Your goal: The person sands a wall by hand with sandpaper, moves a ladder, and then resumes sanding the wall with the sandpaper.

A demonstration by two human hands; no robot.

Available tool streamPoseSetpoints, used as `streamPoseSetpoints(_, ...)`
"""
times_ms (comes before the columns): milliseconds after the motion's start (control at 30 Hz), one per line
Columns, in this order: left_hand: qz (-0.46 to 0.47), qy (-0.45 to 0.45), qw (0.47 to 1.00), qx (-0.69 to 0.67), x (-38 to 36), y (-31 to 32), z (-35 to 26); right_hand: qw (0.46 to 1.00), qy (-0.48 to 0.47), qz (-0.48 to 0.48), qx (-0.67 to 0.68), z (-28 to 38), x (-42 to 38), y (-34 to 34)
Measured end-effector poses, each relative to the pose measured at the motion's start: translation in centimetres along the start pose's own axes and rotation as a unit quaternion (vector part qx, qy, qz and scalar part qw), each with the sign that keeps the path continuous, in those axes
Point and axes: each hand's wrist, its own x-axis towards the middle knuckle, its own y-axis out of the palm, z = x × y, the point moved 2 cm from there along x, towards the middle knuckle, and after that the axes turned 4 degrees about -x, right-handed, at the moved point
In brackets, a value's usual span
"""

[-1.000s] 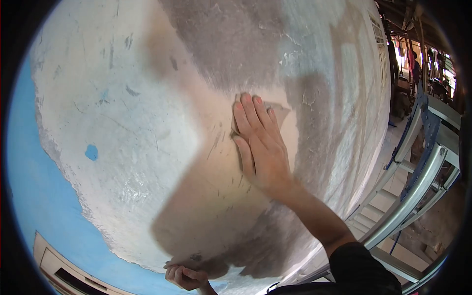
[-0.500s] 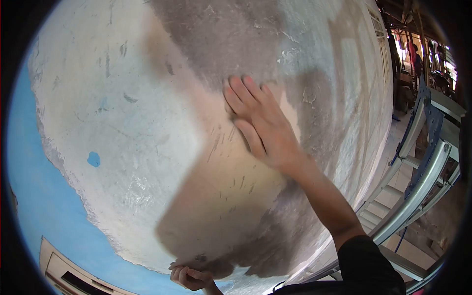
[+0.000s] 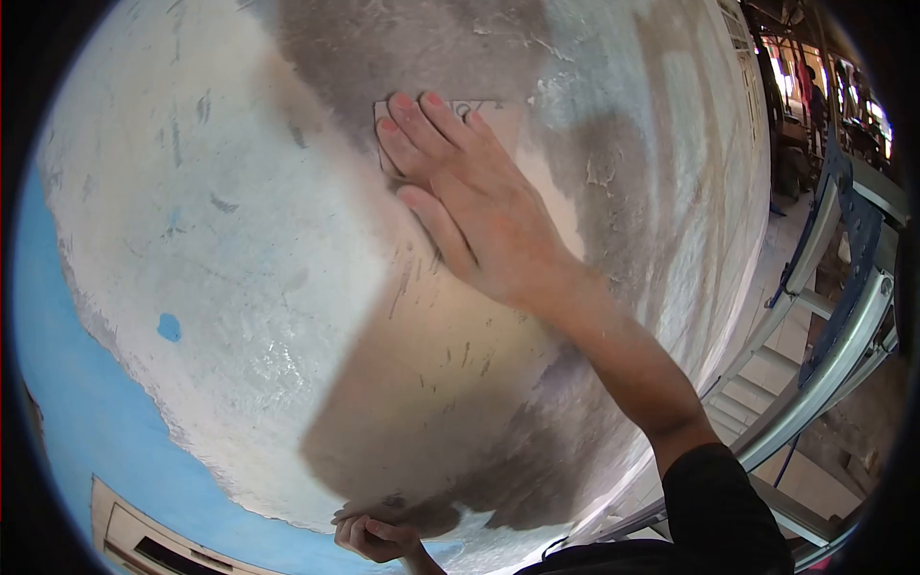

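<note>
Head view — right hand flat, fingers spread, pressing a sandpaper sheet against the patched wall, high up. Left hand curled in a loose fist at the wall's lower edge — contents indiscernible.

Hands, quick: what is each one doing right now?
Right hand: open, flat, pressing a sheet of sandpaper against the wall.
Left hand: curled shut at the wall's lower edge; holding anything cannot be told.

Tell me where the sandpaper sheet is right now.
In the head view, the sandpaper sheet is pressed flat to the wall under the right hand, upper centre.
</note>
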Motion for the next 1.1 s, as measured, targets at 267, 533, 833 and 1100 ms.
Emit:
streamPoseSetpoints(267,-0.006,0.003,1.0,-0.007,-0.2,-0.1,0.2,0.994,0.092,0.051,-0.016,2.9,-7.8,0.1)
streamPoseSetpoints(533,-0.006,-0.001,1.0,-0.023,-0.3,-0.2,0.4,0.984,0.176,-0.005,-0.038,3.4,-6.1,1.0)
streamPoseSetpoints(833,0.0,0.01,1.0,-0.013,-0.3,-0.4,0.6,0.971,0.219,-0.035,-0.086,-2.5,-3.5,-0.2)
streamPoseSetpoints(1100,-0.008,0.021,0.999,-0.045,-0.1,-0.1,0.5,0.981,0.174,0.055,-0.066,0.0,-7.2,-0.8)
